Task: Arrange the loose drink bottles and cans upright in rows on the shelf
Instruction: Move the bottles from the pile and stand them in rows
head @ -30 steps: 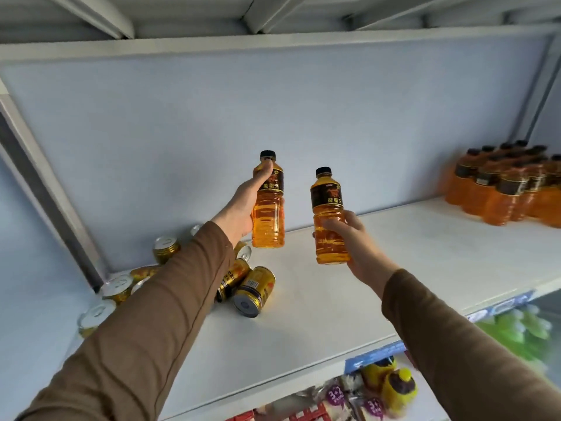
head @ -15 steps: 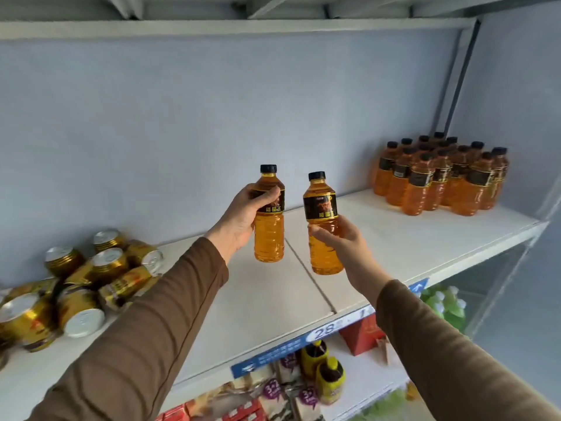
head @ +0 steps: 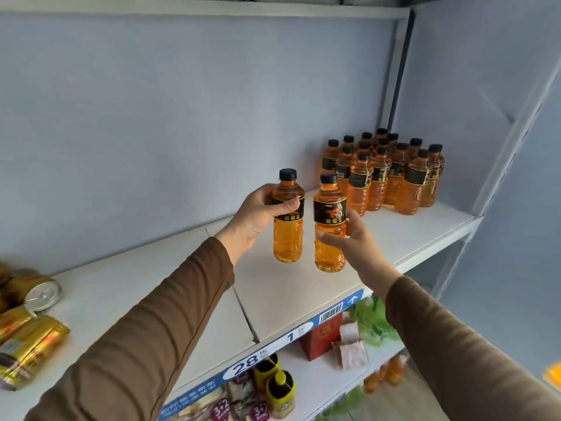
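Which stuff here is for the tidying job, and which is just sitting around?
For the job:
- bottle in left hand, left hand
- bottle in right hand, right hand
- standing bottle rows
- tipped gold cans
- shelf

Just sitting around:
- red box
- yellow-capped bottles, lower shelf

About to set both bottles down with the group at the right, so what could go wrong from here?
1. The standing orange bottles are packed tight; nudging the front one with the right hand's bottle could topple several.
2. The left hand grips its bottle high, near the label, so the base may swing on landing.
3. Gold cans lie on their sides near the shelf edge and could roll.
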`<state>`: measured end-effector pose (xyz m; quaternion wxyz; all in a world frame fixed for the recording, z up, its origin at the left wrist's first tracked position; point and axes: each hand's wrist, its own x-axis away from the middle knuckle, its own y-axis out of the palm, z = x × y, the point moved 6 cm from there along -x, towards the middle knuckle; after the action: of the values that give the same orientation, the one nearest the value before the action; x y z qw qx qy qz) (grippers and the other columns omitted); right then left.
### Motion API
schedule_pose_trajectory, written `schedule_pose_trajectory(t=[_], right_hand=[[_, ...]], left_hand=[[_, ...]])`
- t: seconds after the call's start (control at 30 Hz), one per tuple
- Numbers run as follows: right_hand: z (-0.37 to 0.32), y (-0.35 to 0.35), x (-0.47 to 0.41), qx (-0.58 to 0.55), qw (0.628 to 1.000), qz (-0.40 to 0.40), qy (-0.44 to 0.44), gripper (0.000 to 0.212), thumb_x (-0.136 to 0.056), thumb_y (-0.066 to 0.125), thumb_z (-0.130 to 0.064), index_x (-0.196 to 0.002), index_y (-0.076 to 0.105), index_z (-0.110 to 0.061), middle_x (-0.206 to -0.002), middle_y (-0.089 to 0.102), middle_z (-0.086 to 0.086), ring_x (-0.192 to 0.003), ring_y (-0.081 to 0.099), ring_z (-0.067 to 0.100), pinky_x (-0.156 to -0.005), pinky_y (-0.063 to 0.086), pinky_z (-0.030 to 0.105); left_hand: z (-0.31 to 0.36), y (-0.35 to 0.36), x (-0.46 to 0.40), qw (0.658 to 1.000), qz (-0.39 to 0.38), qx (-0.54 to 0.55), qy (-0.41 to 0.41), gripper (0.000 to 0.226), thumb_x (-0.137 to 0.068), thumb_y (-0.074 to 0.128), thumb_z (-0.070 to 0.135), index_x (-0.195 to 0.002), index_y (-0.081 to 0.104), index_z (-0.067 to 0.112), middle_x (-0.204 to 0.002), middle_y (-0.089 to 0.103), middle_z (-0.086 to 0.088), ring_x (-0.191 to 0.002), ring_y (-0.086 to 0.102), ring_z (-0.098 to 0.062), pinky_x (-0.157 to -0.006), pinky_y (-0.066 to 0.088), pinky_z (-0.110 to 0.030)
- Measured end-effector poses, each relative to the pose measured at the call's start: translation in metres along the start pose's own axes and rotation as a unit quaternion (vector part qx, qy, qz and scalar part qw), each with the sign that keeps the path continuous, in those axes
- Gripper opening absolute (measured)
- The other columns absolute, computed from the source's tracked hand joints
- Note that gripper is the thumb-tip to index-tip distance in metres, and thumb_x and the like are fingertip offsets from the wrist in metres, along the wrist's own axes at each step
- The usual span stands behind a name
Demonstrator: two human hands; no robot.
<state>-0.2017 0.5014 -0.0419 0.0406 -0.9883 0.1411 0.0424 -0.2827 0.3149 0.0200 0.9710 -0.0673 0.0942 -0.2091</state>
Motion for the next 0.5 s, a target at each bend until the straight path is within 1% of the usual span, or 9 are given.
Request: schedule_pose_trajectory(t=[0.07, 0.13, 0.23, 0.27, 0.33, 0.4, 0.47, 0.5], right_hand=[[0.01, -0.022, -0.004, 0.001, 1.0, 0.013, 0.007, 0.056, -0.077, 0.083, -0.028, -0.118, 0.049, -0.045, -0.103, 0.067, -0.022, -0.095, 0.063, 0.0, -0.081, 0.044, 0.032], [0.017, -0.046, -0.01, 0.004, 1.0, 0.027, 0.006, 0.059, -0.076, 0.084, -0.027, -0.121, 0.051, -0.044, -0.101, 0.068, -0.023, -0.092, 0.064, -0.003, -0.074, 0.045, 0.026], [0.015, -0.084, -0.026, 0.004, 0.999, 0.047, -0.004, 0.064, -0.076, 0.084, -0.025, -0.128, 0.05, -0.038, -0.109, 0.066, -0.016, -0.1, 0.061, 0.004, -0.077, 0.045, 0.03], [0.016, -0.097, -0.033, 0.005, 0.999, 0.053, -0.004, 0.062, -0.076, 0.083, -0.025, -0.126, 0.05, -0.039, -0.11, 0.065, -0.015, -0.101, 0.06, 0.005, -0.078, 0.045, 0.031], [0.023, -0.123, -0.043, 0.008, 0.998, 0.058, -0.001, 0.055, -0.077, 0.083, -0.025, -0.117, 0.051, -0.046, -0.109, 0.063, -0.017, -0.101, 0.057, 0.003, -0.077, 0.044, 0.029], [0.029, -0.149, -0.055, 0.011, 0.998, 0.058, -0.003, 0.054, -0.077, 0.083, -0.025, -0.112, 0.051, -0.049, -0.109, 0.062, -0.019, -0.102, 0.057, 0.002, -0.075, 0.043, 0.025], [0.033, -0.175, -0.07, 0.014, 0.999, 0.049, -0.005, 0.056, -0.078, 0.082, -0.024, -0.121, 0.051, -0.042, -0.112, 0.062, -0.016, -0.103, 0.057, 0.003, -0.076, 0.044, 0.025], [0.035, -0.187, -0.079, 0.013, 0.999, 0.044, -0.008, 0.057, -0.079, 0.082, -0.023, -0.124, 0.051, -0.038, -0.114, 0.063, -0.014, -0.104, 0.058, 0.003, -0.076, 0.044, 0.024]], left_hand=[[-0.006, 0.022, -0.011, 1.0, -0.015, 0.008, -0.006, 0.051, -0.077, 0.081, 0.033, -0.121, 0.064, 0.014, -0.109, 0.072, 0.005, -0.098, 0.067, -0.004, -0.076, 0.047, -0.017], [-0.011, 0.045, -0.025, 1.0, -0.023, 0.013, -0.009, 0.057, -0.07, 0.082, 0.041, -0.119, 0.064, 0.017, -0.11, 0.072, 0.006, -0.104, 0.066, -0.009, -0.08, 0.047, -0.021], [-0.005, 0.081, -0.049, 0.999, -0.034, 0.006, -0.002, 0.061, -0.063, 0.083, 0.048, -0.114, 0.065, 0.022, -0.11, 0.073, 0.006, -0.107, 0.065, -0.013, -0.081, 0.048, -0.023], [-0.004, 0.093, -0.056, 0.999, -0.039, 0.004, -0.003, 0.059, -0.062, 0.084, 0.049, -0.112, 0.066, 0.025, -0.109, 0.073, 0.007, -0.107, 0.065, -0.013, -0.081, 0.048, -0.022], [-0.007, 0.118, -0.069, 0.999, -0.044, 0.0, -0.006, 0.058, -0.06, 0.085, 0.052, -0.11, 0.067, 0.029, -0.108, 0.073, 0.01, -0.107, 0.065, -0.011, -0.082, 0.048, -0.022], [-0.012, 0.142, -0.084, 0.999, -0.042, -0.005, -0.01, 0.063, -0.06, 0.085, 0.053, -0.115, 0.067, 0.029, -0.113, 0.073, 0.009, -0.111, 0.064, -0.012, -0.09, 0.049, -0.028], [-0.015, 0.165, -0.099, 0.999, -0.038, -0.017, -0.023, 0.066, -0.064, 0.085, 0.049, -0.123, 0.064, 0.027, -0.119, 0.071, 0.008, -0.115, 0.062, -0.013, -0.097, 0.048, -0.032], [-0.016, 0.176, -0.107, 0.999, -0.035, -0.023, -0.03, 0.066, -0.066, 0.086, 0.046, -0.125, 0.063, 0.027, -0.12, 0.07, 0.008, -0.115, 0.062, -0.013, -0.097, 0.049, -0.032]])
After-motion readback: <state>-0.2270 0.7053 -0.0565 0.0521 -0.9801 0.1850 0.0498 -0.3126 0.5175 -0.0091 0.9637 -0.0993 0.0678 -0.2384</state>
